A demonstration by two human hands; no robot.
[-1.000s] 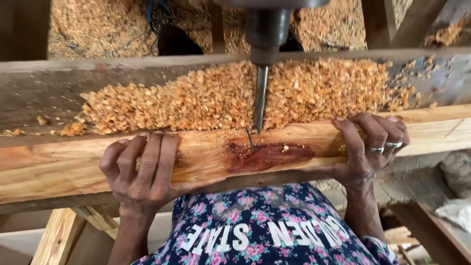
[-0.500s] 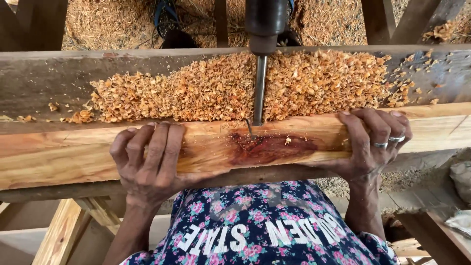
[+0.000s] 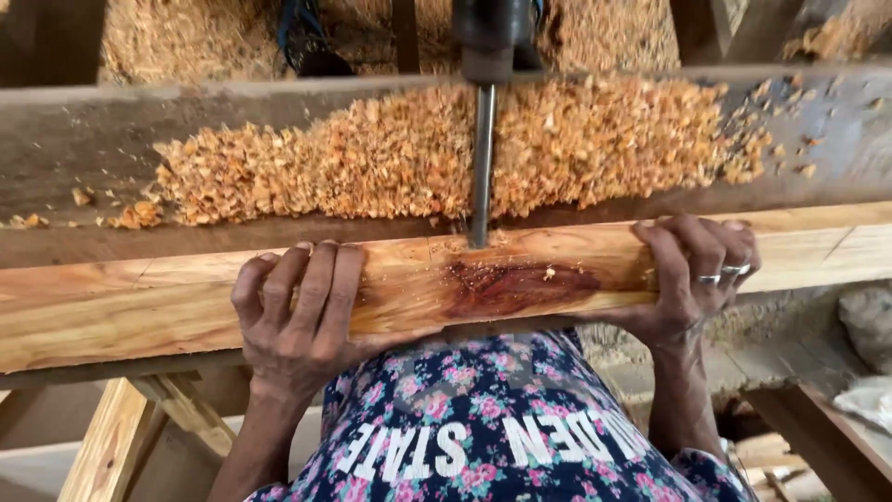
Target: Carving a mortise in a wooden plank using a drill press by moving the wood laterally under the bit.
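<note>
1. Left hand (image 3: pixel 297 321) lies flat over the near face of the wooden beam (image 3: pixel 139 302), palm on the wood, fingers (image 3: pixel 316 274) pointing up and curling over the top edge. It is pressed against the beam, wrapped partway, not a closed fist.
2. Right hand (image 3: pixel 692 279) grips the same beam further right, fingers hooked over the top edge, thumb side hidden under the beam. Two rings (image 3: pixel 720 275) show on its fingers.
3. Beam runs across the view left to right, slightly tilted, resting on a grey wooden bench (image 3: pixel 84 139) behind it. It spans between both hands and extends past each one.
4. Dark red patch (image 3: pixel 520 284) on the beam sits between the hands, nearer the right hand, just left of its fingers.
5. Drill bit (image 3: pixel 483 163) hangs vertical from a dark chuck (image 3: pixel 491 37) at top centre. Its tip meets the beam's top edge just above the red patch, between the two hands.
6. Pile of orange wood shavings (image 3: pixel 390 163) covers the bench behind the beam, on both sides of the bit.
7. Floral shirt (image 3: pixel 483 437) of the person fills the bottom centre, below the beam.
8. Pale timber frame legs (image 3: pixel 111 437) show lower left under the beam.
</note>
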